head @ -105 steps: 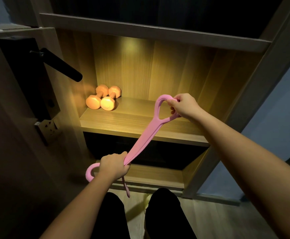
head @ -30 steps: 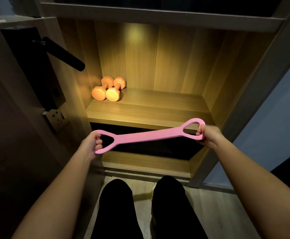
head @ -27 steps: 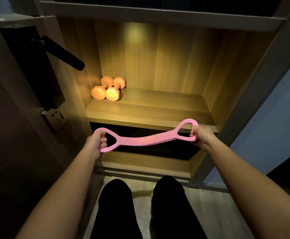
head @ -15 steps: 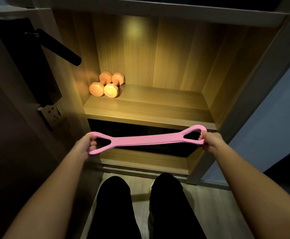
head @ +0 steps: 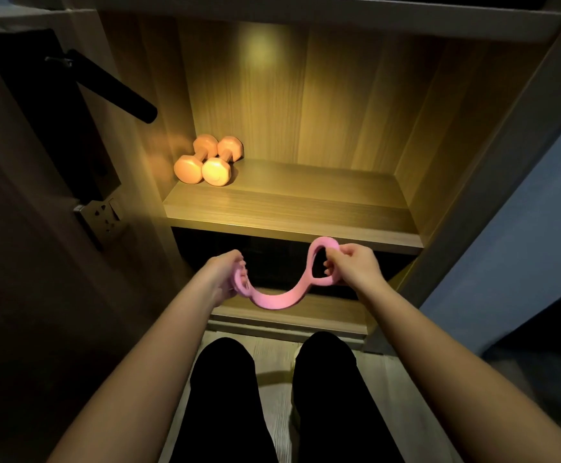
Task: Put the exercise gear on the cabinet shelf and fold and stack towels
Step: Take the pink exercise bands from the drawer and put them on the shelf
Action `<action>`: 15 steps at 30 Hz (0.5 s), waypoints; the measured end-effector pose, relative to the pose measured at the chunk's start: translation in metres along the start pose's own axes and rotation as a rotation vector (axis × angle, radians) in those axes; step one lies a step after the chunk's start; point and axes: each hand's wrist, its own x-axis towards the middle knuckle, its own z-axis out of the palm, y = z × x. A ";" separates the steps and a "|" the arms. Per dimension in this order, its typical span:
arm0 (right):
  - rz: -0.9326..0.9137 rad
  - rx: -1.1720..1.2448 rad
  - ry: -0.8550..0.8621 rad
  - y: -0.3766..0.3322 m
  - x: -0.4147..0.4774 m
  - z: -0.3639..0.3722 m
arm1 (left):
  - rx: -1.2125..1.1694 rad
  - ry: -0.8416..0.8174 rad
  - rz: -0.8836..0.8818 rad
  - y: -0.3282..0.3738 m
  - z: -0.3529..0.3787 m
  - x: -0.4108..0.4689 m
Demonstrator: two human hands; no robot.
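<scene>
Grips one end loop of the pink resistance band (head: 274, 301) in the left hand (head: 222, 279), fingers curled through the loop. Pinches the other end loop with the right hand (head: 356, 267), thumb and fingers closed on its rim, with the loop standing upright. Holds both hands near each other, below the front edge of the lit shelf (head: 306, 202) and in front of the dark opening under it, with the band slack between them and sagging in a U. On the shelf, at its back left corner beside the side wall: two orange dumbbells (head: 205, 160), lying side by side and touching. To the left: door (head: 22, 262) with a black lever handle (head: 115, 90). Below the hands: legs in black trousers (head: 222, 396) over a pale plank floor (head: 275, 412)
</scene>
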 end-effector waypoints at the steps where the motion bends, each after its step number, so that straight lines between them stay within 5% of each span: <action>1: -0.018 -0.038 -0.007 -0.001 -0.002 0.005 | 0.025 -0.008 0.006 -0.002 0.007 -0.002; 15: -0.241 -0.281 -0.089 0.005 -0.025 0.046 | 0.034 -0.005 -0.001 -0.025 0.029 -0.010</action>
